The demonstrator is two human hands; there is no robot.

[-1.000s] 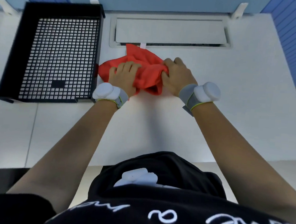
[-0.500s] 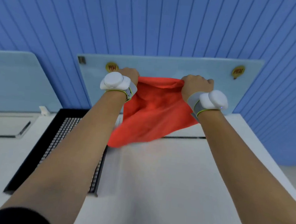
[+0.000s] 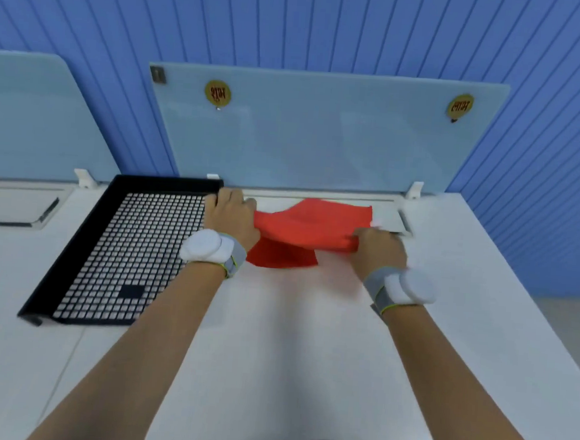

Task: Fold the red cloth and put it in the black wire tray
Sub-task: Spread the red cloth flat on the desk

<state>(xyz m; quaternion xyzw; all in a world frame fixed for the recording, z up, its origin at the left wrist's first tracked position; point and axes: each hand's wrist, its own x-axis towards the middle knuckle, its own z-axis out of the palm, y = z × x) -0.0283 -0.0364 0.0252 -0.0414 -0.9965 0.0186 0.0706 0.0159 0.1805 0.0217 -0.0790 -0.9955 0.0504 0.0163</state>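
Observation:
The red cloth [image 3: 310, 230] is stretched low over the white desk between my two hands, with its far edge spread toward the back and a flap lying under it in front. My left hand [image 3: 232, 217] grips its left end right beside the black wire tray [image 3: 83, 260], which stands on the left of the desk with nothing in it. My right hand [image 3: 379, 250] pinches the cloth's right end. Both wrists carry white sensor bands.
A frosted glass divider [image 3: 321, 143] stands along the back of the white desk [image 3: 290, 340], with a recessed cable flap [image 3: 390, 220] behind the cloth. A second divider and desk lie to the left. The desk's right edge runs close by my right arm.
The cloth was bunched on the desk, then lifted and held spread high in the air. Both hands have since brought it down low over the desk beside the tray.

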